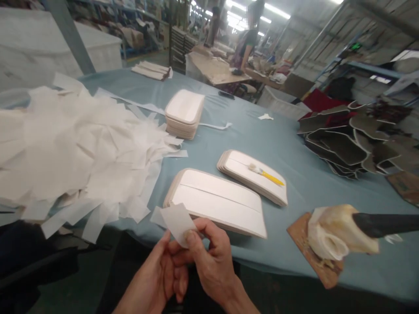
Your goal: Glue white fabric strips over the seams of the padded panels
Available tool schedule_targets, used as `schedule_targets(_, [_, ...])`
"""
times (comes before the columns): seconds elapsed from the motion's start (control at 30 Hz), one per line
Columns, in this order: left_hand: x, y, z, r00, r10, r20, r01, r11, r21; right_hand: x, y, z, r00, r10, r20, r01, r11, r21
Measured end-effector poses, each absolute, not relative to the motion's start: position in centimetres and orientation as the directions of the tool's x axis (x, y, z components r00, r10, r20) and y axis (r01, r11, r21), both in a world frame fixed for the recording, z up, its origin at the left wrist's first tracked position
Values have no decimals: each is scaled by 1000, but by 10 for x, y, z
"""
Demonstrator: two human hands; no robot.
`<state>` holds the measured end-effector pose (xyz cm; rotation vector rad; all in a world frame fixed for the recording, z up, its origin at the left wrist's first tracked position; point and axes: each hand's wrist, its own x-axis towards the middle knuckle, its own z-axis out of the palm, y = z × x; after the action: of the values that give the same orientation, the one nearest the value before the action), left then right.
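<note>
My right hand (212, 257) pinches a small white strip (178, 221), thin like paper or interfacing, between thumb and index finger. Close beside it, my left hand (160, 270) has its palm turned up and fingers loosely curled, with the fingertips near the strip's lower edge. Whether they touch the strip I cannot tell. Another pale piece (158, 217) shows partly behind the strip. Just beyond my hands lies a stack of long white panels (222, 198) with beige edges, each rounded at the corners. A line runs along the top panel.
A big heap of white strips (81, 144) covers the table's left side. Farther off are a smaller panel stack (185, 107) and another stack (235, 161) bearing a yellow-handled brush (266, 174). At right stand a stained pale container (343, 226) on a brown board and dark curved pieces (347, 139). A person (245, 48) stands behind.
</note>
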<state>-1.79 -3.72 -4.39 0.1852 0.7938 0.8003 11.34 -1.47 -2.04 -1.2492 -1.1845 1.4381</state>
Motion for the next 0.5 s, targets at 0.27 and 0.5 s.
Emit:
schedule_targets(0.27, [16,-37,-52,565,639,-522,-9,637,771,181,4,17,-30,976,-217,288,-199,-937])
schedule_targets(0.5, [-10,-10,-34,180,955,234,404,-289,868,204,58,39,-204,947,-247,606,-76,-792])
